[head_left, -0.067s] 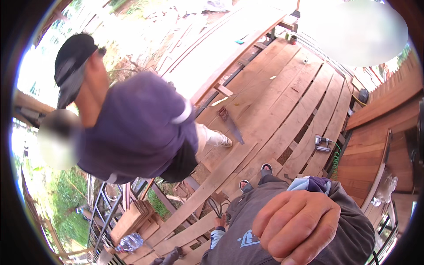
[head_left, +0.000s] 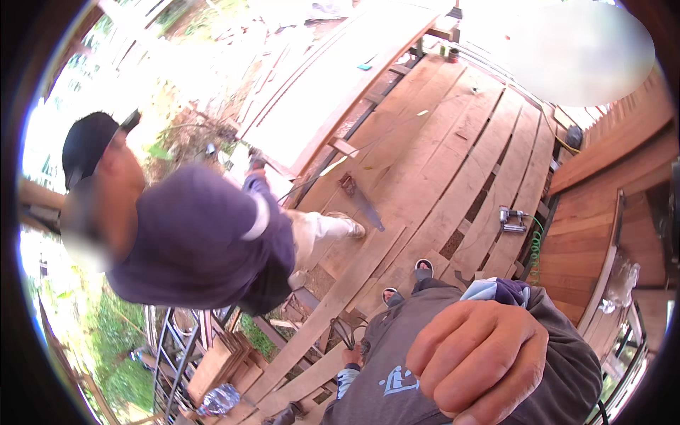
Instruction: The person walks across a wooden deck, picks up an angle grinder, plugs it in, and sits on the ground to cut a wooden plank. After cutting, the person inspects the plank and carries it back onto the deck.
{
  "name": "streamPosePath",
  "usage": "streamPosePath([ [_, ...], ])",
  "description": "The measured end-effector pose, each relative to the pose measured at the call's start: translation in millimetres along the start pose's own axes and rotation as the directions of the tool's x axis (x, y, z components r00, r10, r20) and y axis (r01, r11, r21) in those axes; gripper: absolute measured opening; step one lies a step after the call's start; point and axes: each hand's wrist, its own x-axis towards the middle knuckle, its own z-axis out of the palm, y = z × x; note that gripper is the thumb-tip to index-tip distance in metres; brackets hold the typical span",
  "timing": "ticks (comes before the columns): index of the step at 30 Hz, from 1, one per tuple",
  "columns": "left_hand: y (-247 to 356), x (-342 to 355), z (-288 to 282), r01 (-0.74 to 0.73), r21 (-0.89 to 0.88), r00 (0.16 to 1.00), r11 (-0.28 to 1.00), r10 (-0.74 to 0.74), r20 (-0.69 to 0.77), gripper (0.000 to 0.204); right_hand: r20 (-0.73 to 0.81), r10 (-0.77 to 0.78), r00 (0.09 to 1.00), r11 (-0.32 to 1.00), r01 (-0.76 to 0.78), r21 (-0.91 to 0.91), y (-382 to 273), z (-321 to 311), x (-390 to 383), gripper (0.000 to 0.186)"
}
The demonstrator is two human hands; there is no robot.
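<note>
Close to the camera, my right hand (head_left: 482, 361) is curled into a fist in front of my dark grey shirt (head_left: 397, 354); its palm side is hidden, so I cannot make out anything inside it. Lower and further off, my left hand (head_left: 352, 355) hangs beside my thigh, below a striped cuff. Its fingers are small in view and closed around a dark looped cord (head_left: 343, 330). My sandalled feet (head_left: 423, 267) stand on wooden planks (head_left: 418, 170). On the planks ahead of them lies a handsaw (head_left: 361, 204).
At left stands a co-worker (head_left: 198, 234) in a dark shirt and cap, beside a long board-topped bench (head_left: 319, 92). A nail gun (head_left: 511, 219) with a green coiled hose (head_left: 535, 255) lies at right. Gaps run between planks. Stacked boards (head_left: 216, 368) and a plastic bottle (head_left: 219, 400) are lower left.
The co-worker has shifted left and down in the picture, and their hand now shows by the bench end. The view has moved slightly. My hands keep nearly the same pose.
</note>
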Motion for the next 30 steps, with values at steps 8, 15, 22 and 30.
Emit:
streamPosePath([
  [8, 92.6, -5.1, -10.0, -0.161, -0.007, 0.987, 0.987, 0.162, 0.025, 0.050, 0.075, -0.045, 0.996, 0.958, 0.065, -0.279, -67.9, -76.3, 5.2, 0.014],
  [15, 161.0, 12.4, -2.7, -0.149, 0.067, 0.963, 0.987, 0.129, 0.238, 0.052, -0.052, -0.056, 0.997, 0.881, 0.025, -0.473, -118.4, -101.4, 5.7, 0.005],
  [22, 248.7, 12.7, 0.9, -0.312, 0.120, 0.931, 0.942, 0.279, 0.236, 0.068, -0.058, -0.122, 0.991, 0.806, 0.065, -0.588, -139.9, -119.8, 0.9, 0.002],
  [30, 273.6, 41.2, 24.2, -0.487, 0.394, 0.867, 0.779, 0.378, 0.325, 0.067, -0.017, -0.055, 0.998, 0.730, 0.028, -0.683, -159.6, -143.1, -5.7, 0.007],
])
